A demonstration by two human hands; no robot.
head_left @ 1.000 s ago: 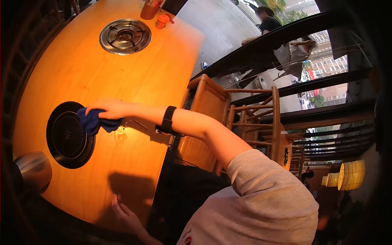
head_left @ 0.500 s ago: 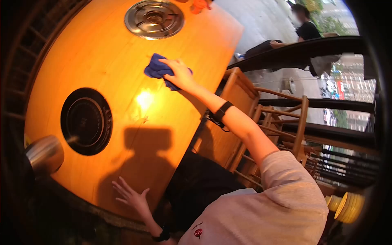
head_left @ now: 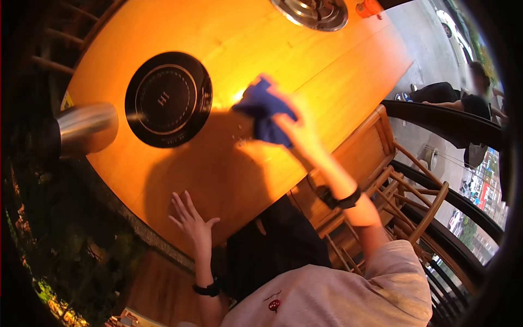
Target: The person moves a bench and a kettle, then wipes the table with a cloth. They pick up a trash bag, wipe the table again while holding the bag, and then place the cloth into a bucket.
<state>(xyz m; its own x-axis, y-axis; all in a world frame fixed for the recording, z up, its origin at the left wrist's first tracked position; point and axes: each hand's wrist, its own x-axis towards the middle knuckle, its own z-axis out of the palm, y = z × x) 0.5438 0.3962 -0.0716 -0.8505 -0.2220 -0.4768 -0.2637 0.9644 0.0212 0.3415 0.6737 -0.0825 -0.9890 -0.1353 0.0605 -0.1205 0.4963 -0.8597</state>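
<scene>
Your right hand (head_left: 302, 133) is closed on a blue cloth (head_left: 265, 110) and presses it to the wooden table (head_left: 239, 38), while your left hand (head_left: 192, 220) rests spread and empty near the table's close edge.

The cloth sits bunched under your fingers, just beside the black round cooktop (head_left: 168, 99) set flush in the table, likely so the palm can push a thick pad across the wood. The right hand is blurred, so you cannot tell how tightly it grips. Your left hand lies flat, fingers apart, well apart from the cloth, as if bracing you while you lean over. A steel cylinder (head_left: 86, 128) lies at the table's left rim, a round metal burner (head_left: 316, 12) sits at the far end with an orange cap (head_left: 369, 7) just beside it, and wooden chairs (head_left: 414, 196) stand to your right.
</scene>
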